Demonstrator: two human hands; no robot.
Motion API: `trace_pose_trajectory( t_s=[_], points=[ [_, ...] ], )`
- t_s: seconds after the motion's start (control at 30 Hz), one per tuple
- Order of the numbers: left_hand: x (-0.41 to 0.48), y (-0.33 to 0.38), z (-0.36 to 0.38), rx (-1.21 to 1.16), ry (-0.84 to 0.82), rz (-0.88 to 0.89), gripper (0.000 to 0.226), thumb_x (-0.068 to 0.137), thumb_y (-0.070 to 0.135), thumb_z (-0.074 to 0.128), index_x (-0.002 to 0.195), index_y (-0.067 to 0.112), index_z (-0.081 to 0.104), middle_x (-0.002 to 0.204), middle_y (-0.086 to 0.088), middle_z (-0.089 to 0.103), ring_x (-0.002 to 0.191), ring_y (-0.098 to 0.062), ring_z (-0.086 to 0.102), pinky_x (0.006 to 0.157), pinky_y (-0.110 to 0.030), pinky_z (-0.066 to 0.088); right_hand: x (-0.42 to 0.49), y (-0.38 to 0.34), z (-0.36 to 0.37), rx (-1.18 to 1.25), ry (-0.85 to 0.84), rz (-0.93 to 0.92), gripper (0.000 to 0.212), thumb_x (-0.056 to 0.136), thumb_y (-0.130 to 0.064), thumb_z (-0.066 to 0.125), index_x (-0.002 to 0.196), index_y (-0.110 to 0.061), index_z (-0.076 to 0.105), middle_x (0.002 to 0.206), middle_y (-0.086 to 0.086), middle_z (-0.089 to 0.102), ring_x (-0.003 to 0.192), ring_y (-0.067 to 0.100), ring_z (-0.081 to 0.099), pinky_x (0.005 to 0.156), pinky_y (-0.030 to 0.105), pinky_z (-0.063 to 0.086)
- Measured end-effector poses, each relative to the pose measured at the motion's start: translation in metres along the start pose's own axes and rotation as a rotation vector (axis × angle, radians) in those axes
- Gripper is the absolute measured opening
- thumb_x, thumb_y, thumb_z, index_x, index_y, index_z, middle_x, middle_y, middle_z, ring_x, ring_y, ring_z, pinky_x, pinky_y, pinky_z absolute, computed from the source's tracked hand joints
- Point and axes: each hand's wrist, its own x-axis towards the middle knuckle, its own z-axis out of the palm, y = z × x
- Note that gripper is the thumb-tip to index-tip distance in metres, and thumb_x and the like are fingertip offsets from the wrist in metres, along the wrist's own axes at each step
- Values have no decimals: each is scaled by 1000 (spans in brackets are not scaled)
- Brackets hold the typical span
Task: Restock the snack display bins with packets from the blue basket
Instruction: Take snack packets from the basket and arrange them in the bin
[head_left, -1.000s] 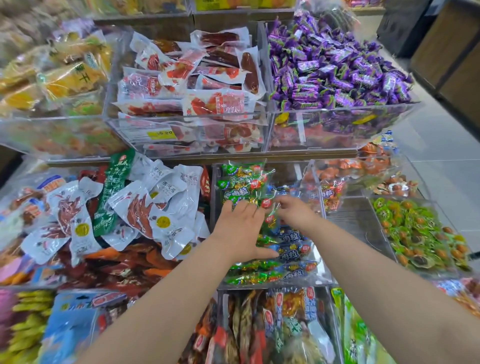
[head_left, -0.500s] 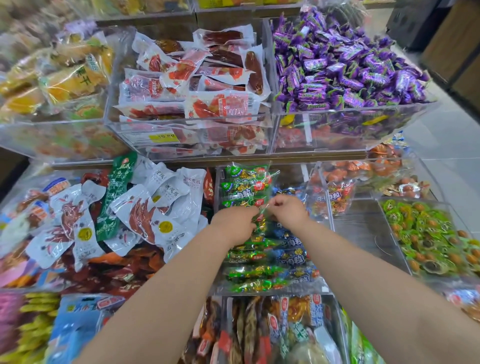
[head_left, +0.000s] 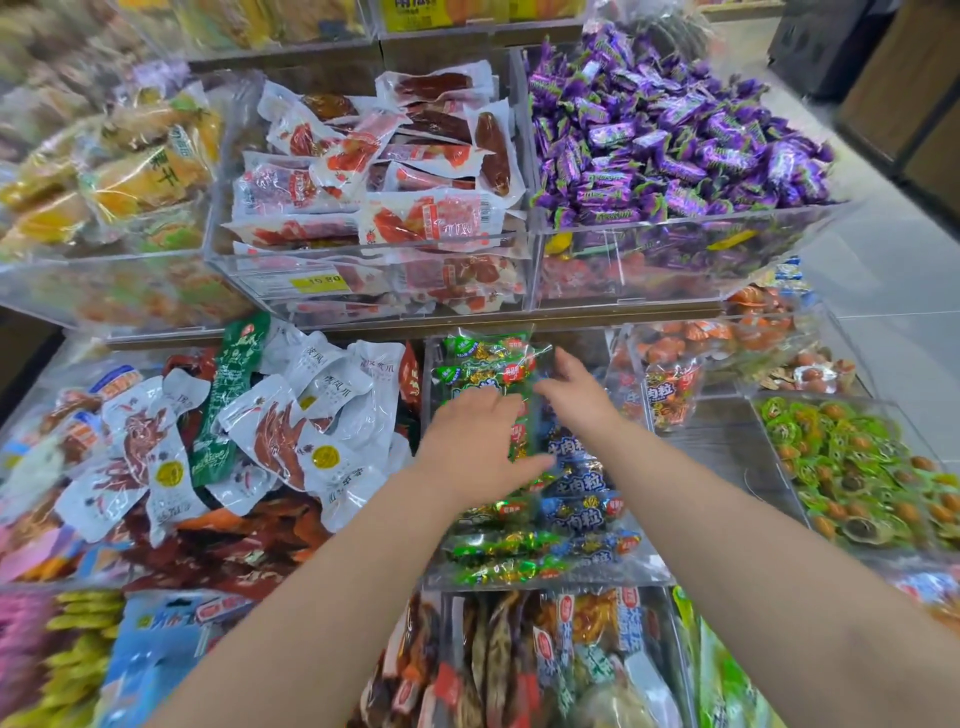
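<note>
Two bare hands work in one clear acrylic display bin (head_left: 545, 577), which looks already well stocked. The left hand (head_left: 467, 447) lies over shiny green foil snack packets (head_left: 483, 364), fingers bent onto them; whether it grips any cannot be told. The right hand (head_left: 576, 397), fingers straight and spread, touches packets just beyond the left fingertips and holds nothing. At least four glossy blue foil snack packets (head_left: 582, 514) lie beneath the right wrist. The green ones, at least six, are too heaped to count exactly. The blue basket is out of view, so what remains is unclear.

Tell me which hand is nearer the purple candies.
Right. The right hand lies below the purple candies; the left hand sits lower and further left.
</note>
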Motion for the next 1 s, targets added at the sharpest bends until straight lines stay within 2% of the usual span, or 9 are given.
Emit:
trace_pose_trajectory(
  t_s=[0.07, 0.17, 0.23, 0.37, 0.47, 0.67, 0.77, 0.9, 1.0],
  points=[
    [-9, 16, 7, 70, -92, 42, 127, 59, 94, 35, 153, 13, 8, 157, -12, 19, 145, -32, 12, 118, -51, 12, 5, -7, 7, 82, -77, 19, 67, 86, -14, 52, 148, -18, 26, 150, 3, 36, 134, 21, 37, 112, 43, 31],
    [-12, 19, 28, 192, -256, -40, 146, 51, 95, 48, 149, 12, -23, 158, -12, -22, 144, -35, -23, 112, -64, -10, 5, -12, 17, 83, -95, 8, 60, 91, -23, 52, 146, -27, 29, 138, -9, 45, 125, 16, 45, 106, 35, 35],
    [-11, 9, 37, 209, -245, -81, 145, 54, 93, 50, 147, 13, -27, 159, -11, -21, 145, -33, -21, 111, -67, -10, 7, -12, 19, -14, -76, -31, 52, 94, -33, 50, 143, -30, 33, 136, -6, 50, 120, 18, 50, 100, 35, 39],
    [-6, -8, 44, 192, -183, -107, 133, 59, 92, 44, 150, 20, -21, 160, -2, -21, 144, -27, -26, 109, -65, -18, 9, -12, 18, -279, -95, -71, 57, 98, -41, 39, 150, -32, 17, 146, 0, 41, 110, 21, 57, 87, 29, 44],
    [0, -10, 44, 236, -234, -107, 136, 56, 94, 43, 149, 20, -22, 154, -10, -34, 138, -32, -37, 105, -64, -23, 12, -15, 11, -340, -172, -97, 60, 97, -39, 43, 150, -27, 17, 149, 1, 37, 127, 22, 46, 99, 26, 39],
    [0, -9, 42, 239, -321, -117, 141, 50, 99, 39, 142, 21, -35, 154, -11, -33, 139, -32, -34, 108, -60, -19, 7, -10, -7, -56, -41, 8, 63, 92, -31, 56, 147, -16, 29, 151, 3, 33, 135, 19, 36, 109, 31, 27],
    [3, -5, 35, 237, -331, -119, 139, 51, 98, 42, 144, 25, -31, 156, -9, -31, 141, -30, -31, 111, -61, -17, -4, -2, -10, -13, -3, 24, 54, 93, -25, 55, 143, -14, 37, 145, 5, 42, 129, 20, 44, 109, 37, 35],
    [-10, -1, 24, 132, -218, -68, 124, 64, 90, 44, 151, 26, -18, 158, -4, -25, 142, -24, -30, 108, -54, -21, -36, 15, -17, 30, 78, -14, 35, 94, -22, 53, 128, -15, 55, 127, 4, 60, 115, 20, 56, 104, 40, 42],
    [-29, 0, 16, 76, -84, -58, 92, 86, 70, 42, 154, 20, 5, 162, -5, -8, 147, -25, -18, 114, -48, -13, -67, 28, -17, 33, 42, -60, 15, 92, -25, 57, 104, -28, 65, 106, -10, 66, 102, 10, 60, 96, 34, 47]
  ],
)
